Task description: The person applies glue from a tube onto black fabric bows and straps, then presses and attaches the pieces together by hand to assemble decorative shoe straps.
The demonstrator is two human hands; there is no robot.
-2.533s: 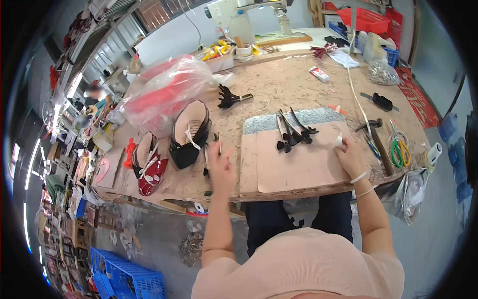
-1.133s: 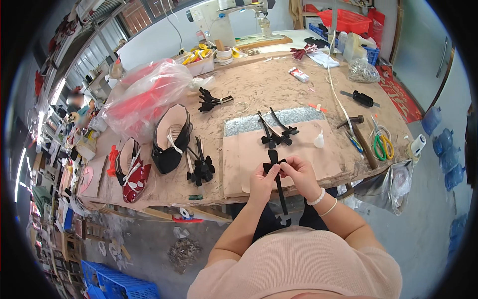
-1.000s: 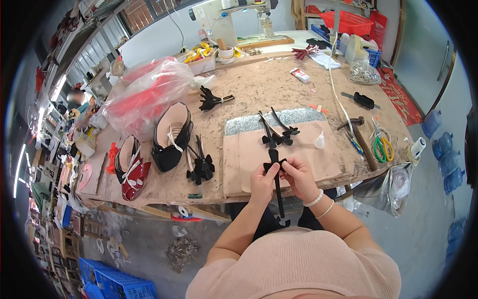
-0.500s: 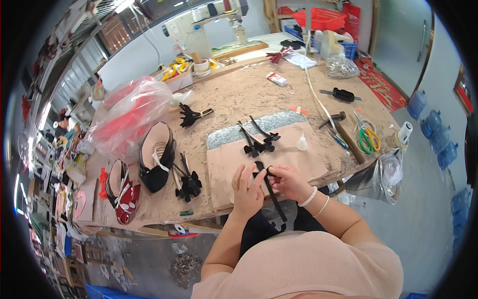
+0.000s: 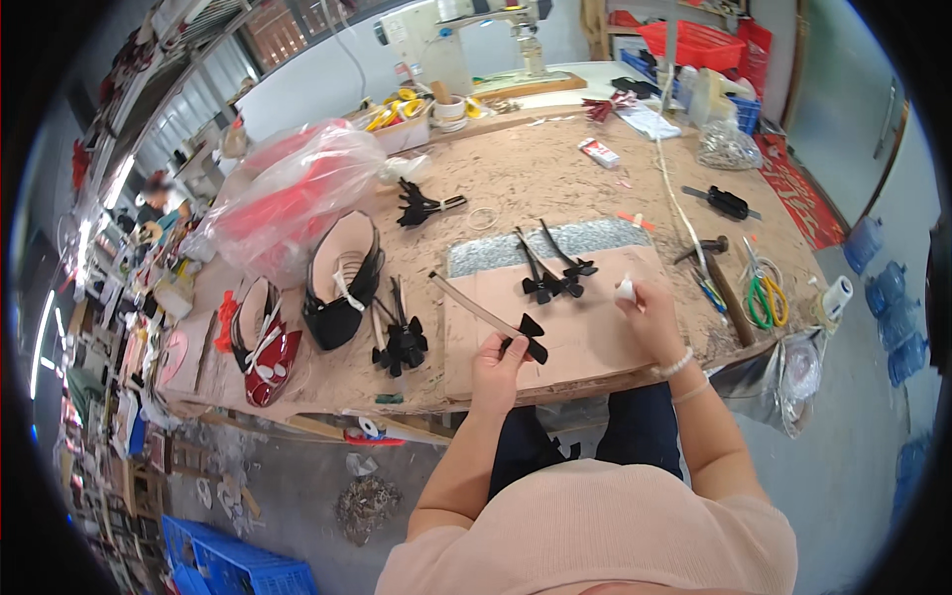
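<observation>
My left hand (image 5: 498, 365) pinches a black bow strap piece (image 5: 494, 319), a long narrow strap with a bow at its near end, raised over the brown cardboard work board (image 5: 585, 342). My right hand (image 5: 647, 309) holds a small white tube (image 5: 626, 290) above the board's right side. Two finished black bow straps (image 5: 548, 271) lie at the board's far edge, on a grey speckled slab (image 5: 555, 243). More black bow pieces (image 5: 400, 342) are piled left of the board.
A black shoe (image 5: 342, 278) and red shoes (image 5: 260, 337) lie to the left beside a bag of red material (image 5: 288, 193). A hammer (image 5: 716, 268), green-handled scissors (image 5: 762, 293) and a tape roll (image 5: 836, 295) sit on the right. A sewing machine (image 5: 466, 30) stands at the back.
Both hands were together on the bow strap near my lap. Now the left hand alone lifts the strap over the board, and the right hand has moved right and holds the white tube.
</observation>
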